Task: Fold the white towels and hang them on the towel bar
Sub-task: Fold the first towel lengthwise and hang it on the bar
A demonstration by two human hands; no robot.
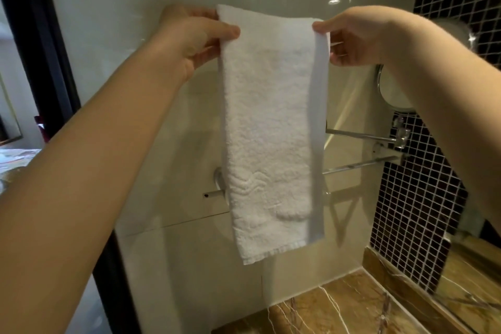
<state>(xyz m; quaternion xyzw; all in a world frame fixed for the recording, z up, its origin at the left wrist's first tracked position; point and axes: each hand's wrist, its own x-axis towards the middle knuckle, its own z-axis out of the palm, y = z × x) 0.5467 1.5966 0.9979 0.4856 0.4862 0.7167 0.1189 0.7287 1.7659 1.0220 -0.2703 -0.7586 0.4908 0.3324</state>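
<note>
A white towel (268, 127), folded lengthwise into a narrow strip, hangs in the air in front of the pale wall. My left hand (189, 38) pinches its top left corner between thumb and fingers. My right hand (352, 38) pinches the top right corner, where a smooth hem runs down the towel's right side. The chrome towel bar (360, 164) runs behind the towel, lower than my hands; its middle is hidden by the cloth and its left mount (218, 182) shows beside the towel's left edge.
A second chrome rail (360, 136) sits above the bar at the right. A round mirror (390, 92) hangs on the wall by the black mosaic tiles (423, 211). A brown marble counter (352, 306) lies below. A dark door frame (40, 49) stands at the left.
</note>
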